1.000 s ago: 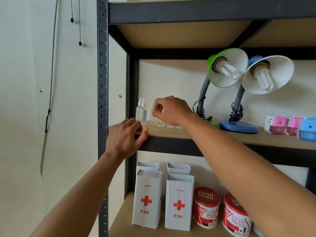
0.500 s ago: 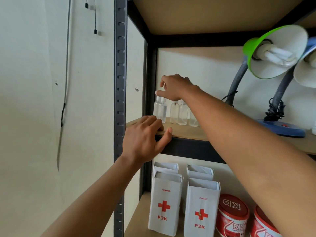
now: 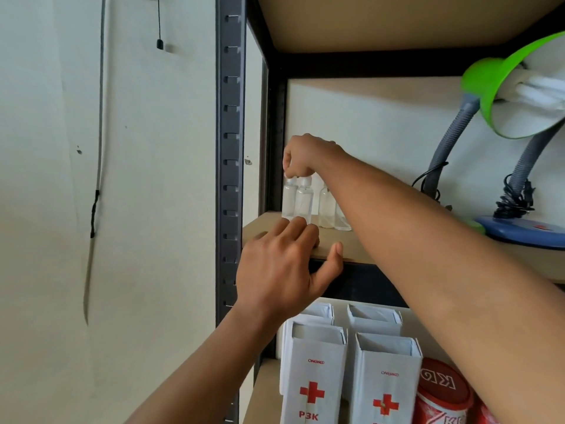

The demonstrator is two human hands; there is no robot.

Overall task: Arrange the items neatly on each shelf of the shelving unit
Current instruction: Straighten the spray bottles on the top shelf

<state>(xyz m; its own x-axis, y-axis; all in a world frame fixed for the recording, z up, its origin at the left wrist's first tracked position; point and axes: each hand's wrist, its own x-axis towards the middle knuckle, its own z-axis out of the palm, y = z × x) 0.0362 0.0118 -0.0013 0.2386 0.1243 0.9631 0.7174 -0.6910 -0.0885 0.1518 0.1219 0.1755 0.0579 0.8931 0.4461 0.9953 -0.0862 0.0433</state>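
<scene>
At left end of shelf (image 3: 357, 244), right hand (image 3: 301, 159) pinches a bottle (image 3: 289, 198) cap, likely aligning it; left hand (image 3: 282, 266) flat on edge. Next: release gently.

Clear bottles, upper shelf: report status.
Left hand rests on the shelf edge. Right hand pinches the top of a clear bottle, upright at the row's left end. Nothing blocking; green desk lamp stands apart, right.
</scene>
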